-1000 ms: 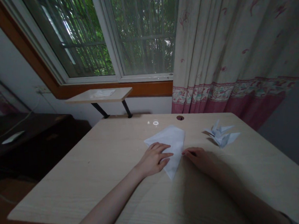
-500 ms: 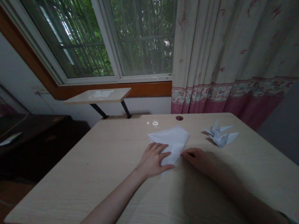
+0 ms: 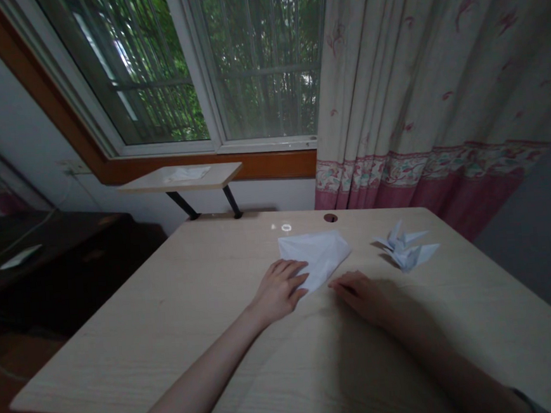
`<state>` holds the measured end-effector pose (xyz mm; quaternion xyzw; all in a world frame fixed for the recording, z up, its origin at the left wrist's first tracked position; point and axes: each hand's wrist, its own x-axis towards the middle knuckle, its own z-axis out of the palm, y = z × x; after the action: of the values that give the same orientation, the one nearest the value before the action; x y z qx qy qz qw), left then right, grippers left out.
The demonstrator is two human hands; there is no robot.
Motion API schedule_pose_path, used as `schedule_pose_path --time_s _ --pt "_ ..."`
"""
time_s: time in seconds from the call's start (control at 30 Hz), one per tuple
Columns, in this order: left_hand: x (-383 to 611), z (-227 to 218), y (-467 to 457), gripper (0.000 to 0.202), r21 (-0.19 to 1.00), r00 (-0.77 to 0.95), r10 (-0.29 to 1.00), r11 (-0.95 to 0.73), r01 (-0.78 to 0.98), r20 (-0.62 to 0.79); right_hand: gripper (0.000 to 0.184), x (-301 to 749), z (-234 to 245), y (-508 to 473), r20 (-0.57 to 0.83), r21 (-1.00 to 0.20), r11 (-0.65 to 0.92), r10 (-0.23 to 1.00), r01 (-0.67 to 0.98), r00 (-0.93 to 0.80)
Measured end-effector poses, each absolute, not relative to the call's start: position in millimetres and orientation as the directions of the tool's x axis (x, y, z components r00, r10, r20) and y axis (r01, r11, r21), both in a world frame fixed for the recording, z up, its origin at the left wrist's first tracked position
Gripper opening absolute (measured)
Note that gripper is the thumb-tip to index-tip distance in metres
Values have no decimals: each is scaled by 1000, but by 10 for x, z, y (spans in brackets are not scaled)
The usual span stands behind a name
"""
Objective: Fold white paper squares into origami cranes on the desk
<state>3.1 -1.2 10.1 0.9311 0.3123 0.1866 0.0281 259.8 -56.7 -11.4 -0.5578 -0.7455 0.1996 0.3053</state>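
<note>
A folded sheet of white paper (image 3: 317, 257) lies on the pale wood-grain table (image 3: 149, 363), its near corner under the fingers of my left hand (image 3: 279, 290). That hand rests flat on the paper without gripping it. My right hand (image 3: 363, 295) lies on the table just right of the sheet, fingertips close to its lower edge, holding nothing. Beyond it, a white origami crane (image 3: 406, 247) sits to the right of the sheet, apart from both hands.
A round cable hole (image 3: 330, 218) marks the table's far edge. Behind stands a small shelf (image 3: 180, 178) with white paper on it. A dark cabinet (image 3: 45, 250) stands left, with floral curtains (image 3: 413, 75) to the right and a window behind.
The sheet's long lower point has gone, leaving a shorter, folded shape. My left hand has drawn slightly back and left, and my right hand has shifted slightly left.
</note>
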Motion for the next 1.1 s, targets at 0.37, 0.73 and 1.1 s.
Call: schedule_pose_path --time_s 0.37,0.73,1.1 --pt "4 56 25 17 181 644 613 -773 608 457 29 2637 -240 -462 581 -402 575 762 713 -287" --pt "47 76 -24 18 220 701 524 -848 482 483 32 2623 -135 -500 785 -216 641 562 736 -259" --pt "20 -23 11 27 276 751 494 -869 411 437 29 2614 -239 -501 605 -137 626 666 767 -436"
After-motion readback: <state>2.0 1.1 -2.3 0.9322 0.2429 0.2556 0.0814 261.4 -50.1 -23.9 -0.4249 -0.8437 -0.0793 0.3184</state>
